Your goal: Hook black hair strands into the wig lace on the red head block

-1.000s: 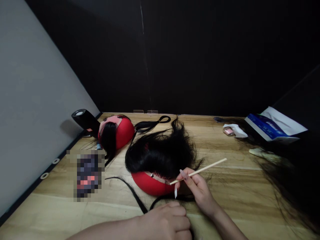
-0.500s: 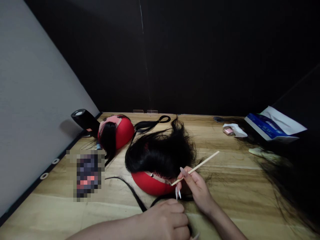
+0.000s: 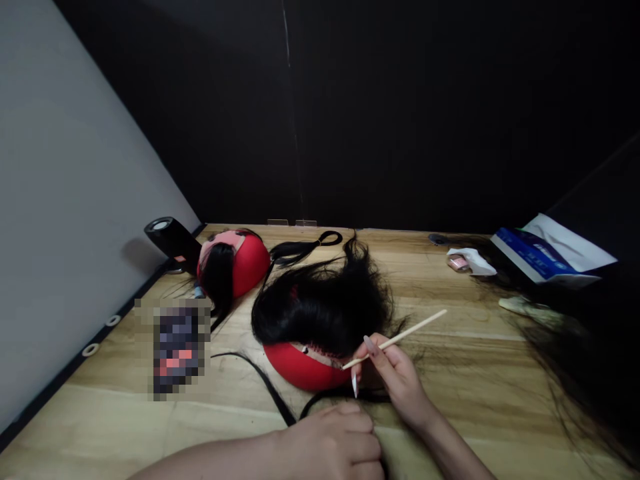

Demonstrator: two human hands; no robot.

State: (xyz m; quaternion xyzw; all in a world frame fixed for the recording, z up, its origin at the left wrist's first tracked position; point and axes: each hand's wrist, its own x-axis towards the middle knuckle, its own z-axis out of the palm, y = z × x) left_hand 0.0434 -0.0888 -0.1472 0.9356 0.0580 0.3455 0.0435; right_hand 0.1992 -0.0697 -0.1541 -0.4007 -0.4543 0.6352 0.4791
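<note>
A wig of long black hair (image 3: 320, 313) sits on a red head form (image 3: 300, 368), with a pale lace edge (image 3: 325, 353) showing along its near side. My right hand (image 3: 395, 373) pinches a thin ventilating needle (image 3: 415, 328) with a pale stick handle. Its lower end meets the lace edge; the fine tip is too small to make out. Just in front of the form, my left hand (image 3: 340, 443) is closed, knuckles up, around a lock of black hair (image 3: 384, 465) that is mostly hidden. Another dark strand (image 3: 273, 390) curves over the table to the left.
Behind on the left are a second red head form (image 3: 253, 263) with black hair, a black cylindrical speaker (image 3: 173, 243) and a tied hair bundle (image 3: 300, 248). A blurred-out object (image 3: 177, 347) lies left. Rightward are a small wrapped packet (image 3: 470, 261), a blue-white package (image 3: 545, 253) and loose hair (image 3: 590, 360).
The needle's handle end has swung slightly to the right and down, its lower end staying at the lace edge. My right fingers have shifted a little. My left hand is nearly still.
</note>
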